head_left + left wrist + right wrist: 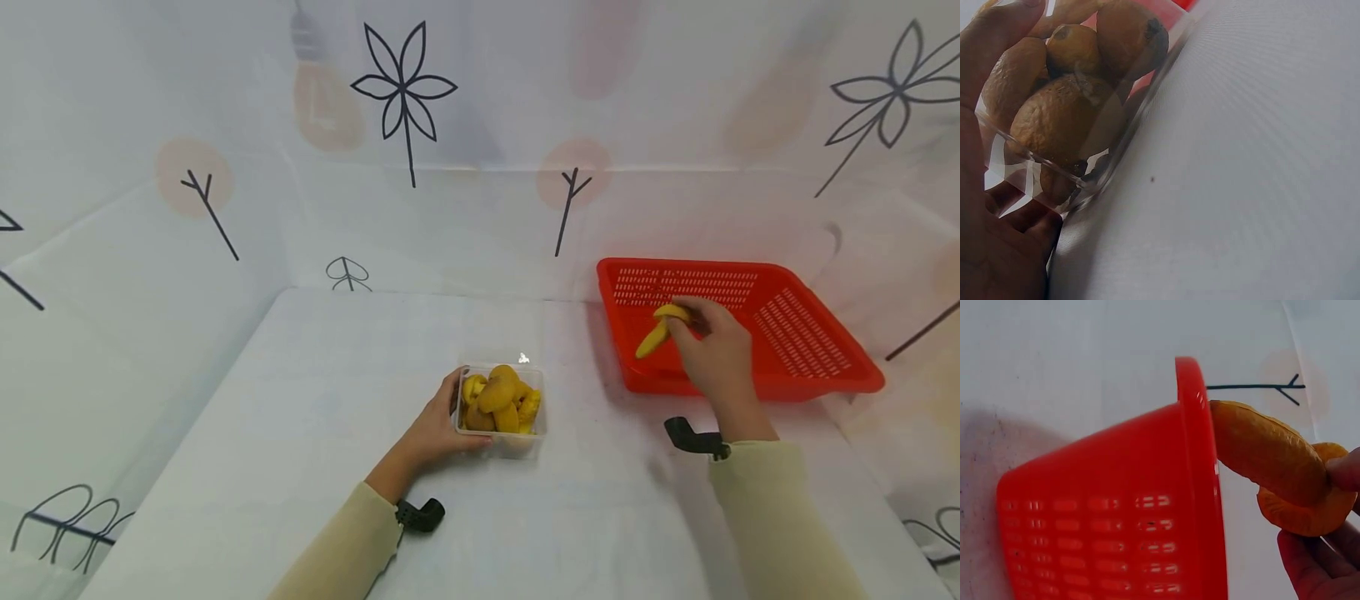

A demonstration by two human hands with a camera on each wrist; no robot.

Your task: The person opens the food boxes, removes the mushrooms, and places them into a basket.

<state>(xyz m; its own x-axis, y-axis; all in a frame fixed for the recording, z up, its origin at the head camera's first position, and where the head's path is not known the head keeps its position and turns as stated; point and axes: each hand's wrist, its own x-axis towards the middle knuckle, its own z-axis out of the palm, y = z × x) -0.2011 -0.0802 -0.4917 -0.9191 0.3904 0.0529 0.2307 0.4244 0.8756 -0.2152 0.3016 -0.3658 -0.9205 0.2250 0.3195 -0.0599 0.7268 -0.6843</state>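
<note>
My left hand point(433, 429) grips a small clear plastic box point(517, 446) by its left side, thumb along the near wall. Several yellow mushrooms point(501, 393) with rounded caps are heaped in it up to the rim. Through the clear wall, the left wrist view shows these mushrooms point(1066, 115) packed together. Over the red basket point(750, 388), my right hand point(718, 354) pinches one yellow mushroom point(1272, 456) between thumb and fingers. Its thick stem points away from the hand and overlaps the basket's rim point(1200, 462) in the right wrist view.
The red basket has slotted walls and stands at the back right, close to the patterned backdrop point(480, 233). A white cloth point(315, 400) covers the table under the box. Each wrist carries a black camera mount point(422, 516).
</note>
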